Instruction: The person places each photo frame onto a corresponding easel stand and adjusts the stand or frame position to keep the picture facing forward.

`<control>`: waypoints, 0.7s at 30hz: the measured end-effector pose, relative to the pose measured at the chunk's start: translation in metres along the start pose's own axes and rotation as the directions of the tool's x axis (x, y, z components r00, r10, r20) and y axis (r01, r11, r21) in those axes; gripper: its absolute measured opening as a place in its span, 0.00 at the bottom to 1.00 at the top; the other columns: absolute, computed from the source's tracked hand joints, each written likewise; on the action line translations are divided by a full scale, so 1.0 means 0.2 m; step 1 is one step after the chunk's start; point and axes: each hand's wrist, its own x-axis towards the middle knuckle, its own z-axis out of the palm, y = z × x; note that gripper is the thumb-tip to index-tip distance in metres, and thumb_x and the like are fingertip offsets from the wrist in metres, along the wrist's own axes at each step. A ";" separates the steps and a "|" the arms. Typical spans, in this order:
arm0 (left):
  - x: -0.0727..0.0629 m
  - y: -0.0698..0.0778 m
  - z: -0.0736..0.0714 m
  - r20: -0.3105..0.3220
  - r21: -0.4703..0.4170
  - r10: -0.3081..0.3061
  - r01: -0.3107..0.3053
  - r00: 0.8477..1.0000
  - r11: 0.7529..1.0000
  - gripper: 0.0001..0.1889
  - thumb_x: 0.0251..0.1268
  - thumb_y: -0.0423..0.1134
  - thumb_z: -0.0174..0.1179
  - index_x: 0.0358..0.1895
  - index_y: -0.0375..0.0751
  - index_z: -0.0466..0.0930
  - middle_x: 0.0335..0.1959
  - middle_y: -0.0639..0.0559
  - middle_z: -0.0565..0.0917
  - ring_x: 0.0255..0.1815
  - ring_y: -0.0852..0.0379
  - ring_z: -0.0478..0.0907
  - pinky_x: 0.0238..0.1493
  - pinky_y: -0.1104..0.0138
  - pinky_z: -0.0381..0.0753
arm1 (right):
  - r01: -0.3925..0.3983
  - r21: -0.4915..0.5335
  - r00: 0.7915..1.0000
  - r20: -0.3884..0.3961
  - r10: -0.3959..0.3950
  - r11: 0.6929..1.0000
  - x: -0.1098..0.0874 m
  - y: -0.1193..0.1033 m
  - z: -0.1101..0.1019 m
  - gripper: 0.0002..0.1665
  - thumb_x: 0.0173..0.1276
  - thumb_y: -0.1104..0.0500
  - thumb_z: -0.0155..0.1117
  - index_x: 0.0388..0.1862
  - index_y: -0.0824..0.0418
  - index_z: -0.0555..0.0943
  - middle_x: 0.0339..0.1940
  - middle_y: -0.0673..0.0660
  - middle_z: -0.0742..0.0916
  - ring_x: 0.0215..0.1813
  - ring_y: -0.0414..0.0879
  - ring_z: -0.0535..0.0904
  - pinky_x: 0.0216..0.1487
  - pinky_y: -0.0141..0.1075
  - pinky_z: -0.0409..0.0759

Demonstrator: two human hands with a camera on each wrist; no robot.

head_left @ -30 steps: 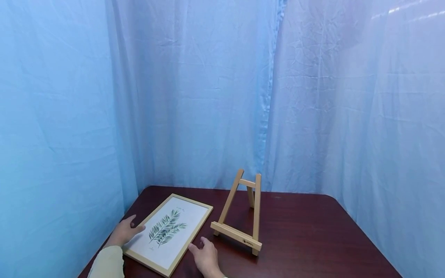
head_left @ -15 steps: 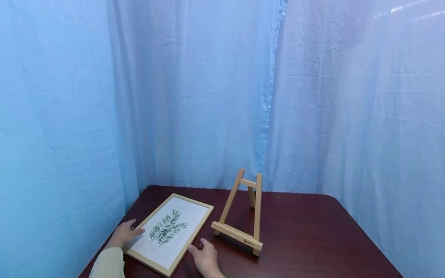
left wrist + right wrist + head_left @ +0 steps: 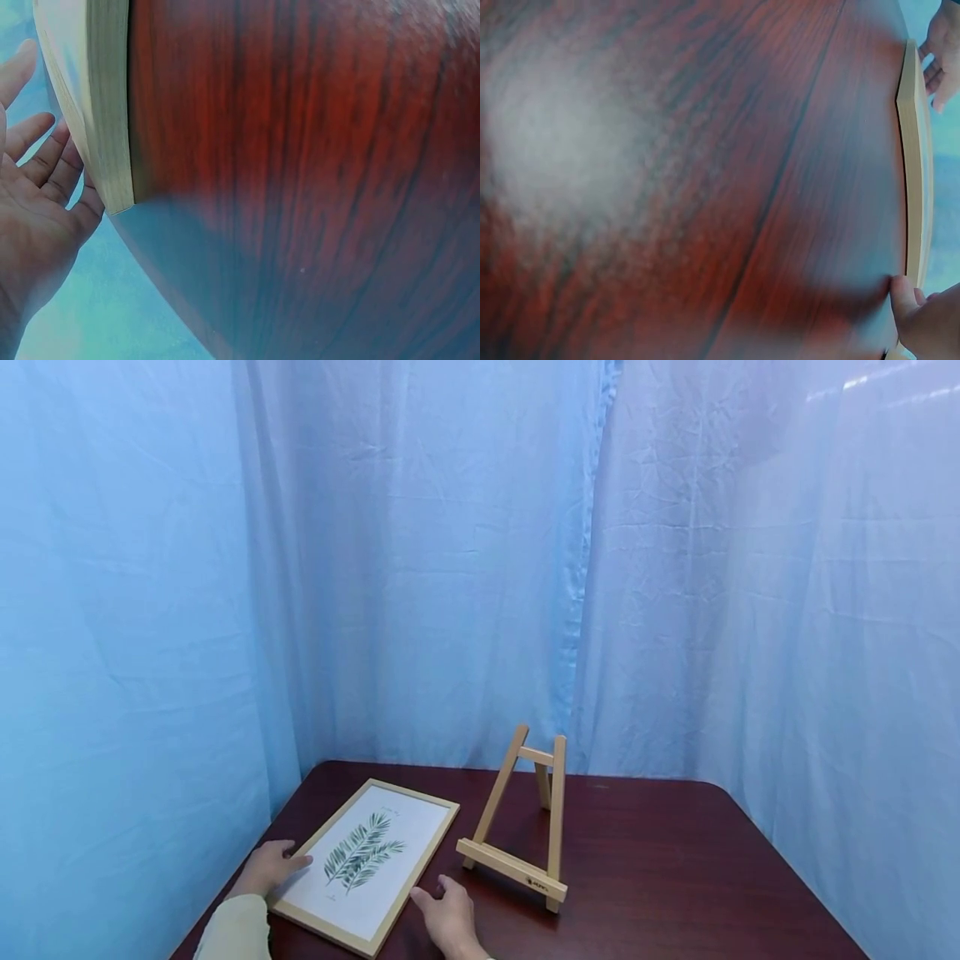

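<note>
A light wooden picture frame [image 3: 363,860] with a green leaf print lies face up on the left of the table. My left hand [image 3: 266,870] is at its left side, the thumb over the border. In the left wrist view, loosely extended fingers of that hand [image 3: 41,195] lie along the frame's edge [image 3: 110,97]. By the opposite long side is my right hand [image 3: 448,918], thumb and fingers spread. The right wrist view has its thumb close to the frame [image 3: 913,172]; contact cannot be made out. A small wooden easel [image 3: 556,814] stands upright right of the frame.
The dark red-brown table [image 3: 660,860] has rounded far corners. Pale blue curtains [image 3: 450,568] hang behind it and at both sides. The easel's front ledge [image 3: 510,864] lies just beyond my right hand.
The picture frame has turned slightly, its near end shifting right and its far end a little left. My right hand has shifted slightly right. The left hand's fingers have drawn slightly nearer; the easel stays put.
</note>
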 end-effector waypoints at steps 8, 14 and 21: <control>-0.01 0.01 -0.01 0.018 0.007 -0.043 0.043 0.999 0.999 0.35 0.63 0.44 0.66 0.59 0.12 0.68 0.57 0.18 0.72 0.60 0.23 0.68 0.59 0.40 0.71 | 0.005 -0.022 1.000 -0.022 -0.005 1.000 0.00 0.00 0.00 0.33 0.63 0.53 0.72 0.56 0.79 0.78 0.46 0.69 0.86 0.53 0.62 0.81 0.53 0.55 0.78; 0.00 0.00 0.00 0.035 -0.001 -0.074 0.074 0.997 0.997 0.33 0.63 0.42 0.66 0.58 0.13 0.69 0.59 0.19 0.71 0.61 0.23 0.67 0.60 0.40 0.69 | 0.006 -0.043 1.000 -0.023 -0.007 0.999 0.01 0.00 0.00 0.33 0.63 0.53 0.72 0.56 0.78 0.78 0.45 0.68 0.86 0.52 0.62 0.81 0.52 0.55 0.79; -0.01 -0.02 -0.01 0.049 0.014 -0.058 0.058 0.997 0.998 0.28 0.63 0.39 0.66 0.56 0.15 0.73 0.55 0.20 0.75 0.58 0.25 0.70 0.57 0.42 0.73 | -0.001 -0.058 1.000 0.006 0.002 0.998 0.02 0.01 0.01 0.33 0.63 0.53 0.72 0.55 0.79 0.78 0.48 0.72 0.84 0.55 0.65 0.80 0.53 0.57 0.78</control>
